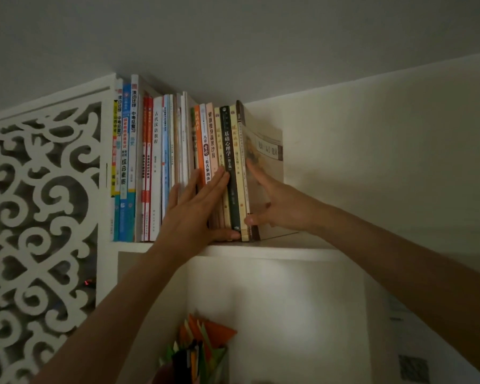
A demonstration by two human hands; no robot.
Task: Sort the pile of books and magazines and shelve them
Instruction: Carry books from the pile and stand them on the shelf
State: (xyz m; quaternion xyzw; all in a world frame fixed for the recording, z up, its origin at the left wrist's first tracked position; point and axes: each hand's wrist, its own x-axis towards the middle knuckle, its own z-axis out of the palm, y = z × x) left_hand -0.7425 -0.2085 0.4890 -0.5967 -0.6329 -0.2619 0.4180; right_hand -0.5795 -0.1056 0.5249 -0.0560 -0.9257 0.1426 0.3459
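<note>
Now, head view: both hands up at the top shelf [275, 249].
Left hand [190, 210]: flat, grip released, pressing spines so the row of books [155, 167] stands upright.
Right hand [277, 202]: fingers straight on the end book [263, 151], thumb at its spine, apparently squaring it in.
Below: colourful paper [200, 345].

White top shelf [302, 246] carrying a row of upright books [178, 162] (rightmost one [263, 162] angled slightly).
</note>
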